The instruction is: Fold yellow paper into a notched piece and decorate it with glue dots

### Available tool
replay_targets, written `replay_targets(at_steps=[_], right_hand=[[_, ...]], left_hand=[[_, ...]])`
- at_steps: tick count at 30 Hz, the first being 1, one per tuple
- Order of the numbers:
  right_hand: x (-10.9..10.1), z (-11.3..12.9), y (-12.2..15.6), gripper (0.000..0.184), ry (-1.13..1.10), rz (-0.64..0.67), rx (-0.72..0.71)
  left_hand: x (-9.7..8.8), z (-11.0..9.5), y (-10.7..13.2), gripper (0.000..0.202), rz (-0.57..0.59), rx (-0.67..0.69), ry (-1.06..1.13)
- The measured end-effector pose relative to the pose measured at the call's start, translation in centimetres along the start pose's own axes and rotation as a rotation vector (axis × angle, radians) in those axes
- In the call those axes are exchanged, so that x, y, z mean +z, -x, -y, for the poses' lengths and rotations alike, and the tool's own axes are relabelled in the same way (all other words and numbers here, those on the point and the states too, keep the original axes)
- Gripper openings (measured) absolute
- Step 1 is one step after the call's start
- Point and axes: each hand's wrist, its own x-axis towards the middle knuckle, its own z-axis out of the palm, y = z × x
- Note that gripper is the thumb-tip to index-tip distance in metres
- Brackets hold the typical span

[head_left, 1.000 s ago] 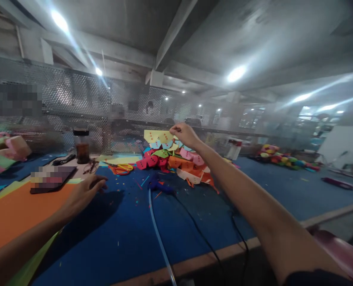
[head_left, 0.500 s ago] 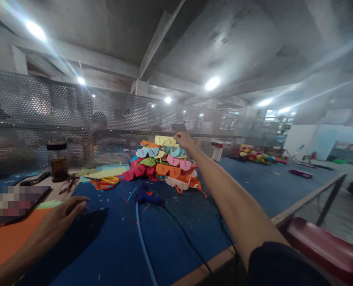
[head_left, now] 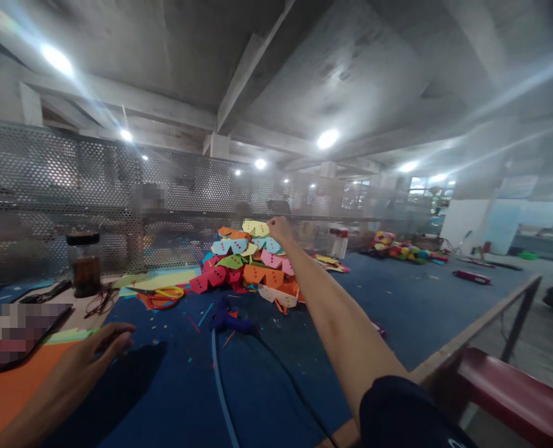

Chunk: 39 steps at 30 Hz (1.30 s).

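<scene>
At the top of a pile of coloured paper eye masks (head_left: 262, 274), my right hand (head_left: 280, 230) is closed at the edge of a pale yellow paper mask (head_left: 256, 228) dotted with red. The arm reaches across the table, and the fingertips are partly hidden. My left hand (head_left: 106, 345) hovers above the blue tabletop beside an orange paper sheet (head_left: 28, 379), fingers loosely stretched and holding nothing. Between the hands lies a dark blue glue gun (head_left: 234, 320). Scissors (head_left: 157, 294) with red and yellow handles rest left of the pile.
A dark-lidded jar (head_left: 84, 264) stands at the left, near red-framed glasses (head_left: 99, 302). The glue gun's black cable (head_left: 290, 373) and a light blue strip (head_left: 223, 386) run toward me. Behind is a perforated metal screen (head_left: 103, 168). A red stool (head_left: 514, 392) is at right.
My right hand stays at the yellow mask, which now sits slightly lower against the pile. The view has shifted a little; my left hand keeps nearly the same pose.
</scene>
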Motion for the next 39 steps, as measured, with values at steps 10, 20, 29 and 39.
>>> replay_targets(at_steps=[10,20,29,39], right_hand=[[1.6,1.8,-0.2,0.031,0.077,-0.145,0.123],[2.5,2.2,0.0,0.032,0.103,-0.175,0.111],[-0.7,4.5,1.3,0.022,-0.006,-0.306,-0.045],[-2.9,13.1,8.5,0.021,-0.129,-0.169,-0.822]], left_hand=[[0.1,-0.3,0.4,0.04,0.005,0.024,0.015],[0.2,1.1,-0.1,0.043,0.013,0.057,-0.001],[0.5,1.1,0.1,0.036,0.007,0.146,-0.012],[0.5,0.7,0.3,0.024,0.025,0.136,-0.06]])
